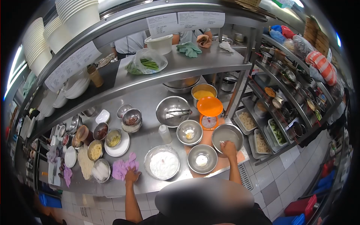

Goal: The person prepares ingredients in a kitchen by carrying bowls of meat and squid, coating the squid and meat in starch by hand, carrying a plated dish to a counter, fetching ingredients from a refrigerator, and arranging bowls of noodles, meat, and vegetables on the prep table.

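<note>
My left hand point(132, 175) rests on a crumpled purple cloth point(125, 166) near the counter's front edge; whether its fingers grip the cloth is hard to make out. Over at the right, my right hand point(228, 148) reaches into a steel bowl point(237, 137) of cloudy liquid, fingers drawn together; anything between them is too small to name. Left of that bowl stands a steel bowl with a white lump in it point(202, 159). A large bowl of white powder point(162, 162) sits between my hands. Behind is a bowl with a yellowish-white content point(189, 132).
An orange strainer or bowl point(210, 106) stands behind the right bowls. A squeeze bottle point(164, 134) and a large bowl with tongs point(173, 111) are at the centre. Several ingredient bowls crowd the left. A steel shelf point(180, 73) spans above; people stand behind it.
</note>
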{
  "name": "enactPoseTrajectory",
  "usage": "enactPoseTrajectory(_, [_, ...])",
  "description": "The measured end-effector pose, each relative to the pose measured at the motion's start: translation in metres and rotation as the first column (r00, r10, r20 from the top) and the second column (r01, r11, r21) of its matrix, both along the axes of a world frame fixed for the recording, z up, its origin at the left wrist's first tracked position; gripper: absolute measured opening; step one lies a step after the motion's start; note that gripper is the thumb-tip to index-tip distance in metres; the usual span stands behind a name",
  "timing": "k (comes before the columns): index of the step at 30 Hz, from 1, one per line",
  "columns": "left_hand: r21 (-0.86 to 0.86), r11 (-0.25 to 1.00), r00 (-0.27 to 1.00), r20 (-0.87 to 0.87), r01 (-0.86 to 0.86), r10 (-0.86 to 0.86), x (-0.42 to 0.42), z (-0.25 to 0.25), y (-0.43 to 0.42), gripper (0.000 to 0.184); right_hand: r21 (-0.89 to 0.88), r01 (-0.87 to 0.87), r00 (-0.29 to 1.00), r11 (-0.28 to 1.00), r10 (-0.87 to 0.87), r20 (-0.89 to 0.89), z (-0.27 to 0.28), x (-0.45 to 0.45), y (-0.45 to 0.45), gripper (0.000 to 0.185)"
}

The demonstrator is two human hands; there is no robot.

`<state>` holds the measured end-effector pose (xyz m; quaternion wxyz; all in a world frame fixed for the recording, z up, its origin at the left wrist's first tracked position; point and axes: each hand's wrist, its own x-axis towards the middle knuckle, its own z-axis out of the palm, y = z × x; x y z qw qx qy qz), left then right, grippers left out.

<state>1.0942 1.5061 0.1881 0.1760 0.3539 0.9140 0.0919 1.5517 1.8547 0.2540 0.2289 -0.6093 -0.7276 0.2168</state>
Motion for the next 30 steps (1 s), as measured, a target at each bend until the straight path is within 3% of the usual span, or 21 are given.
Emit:
enactPoseTrajectory(3, [0.011,0.999,0.996,0.081,-0.035,0.034,-0.002,0.004,0.000,0.068,0.015,-0.021,1.000,1.000,0.021,0.007,-0.007,0.002,0.003,0.027])
enactPoseTrajectory(30, [-0.011,0.996,0.993,0.077,-0.090,0.091,0.015,0.026,0.005,0.067,-0.005,-0.026,1.000,1.000,0.026,0.016,0.007,0.000,-0.003,0.025])
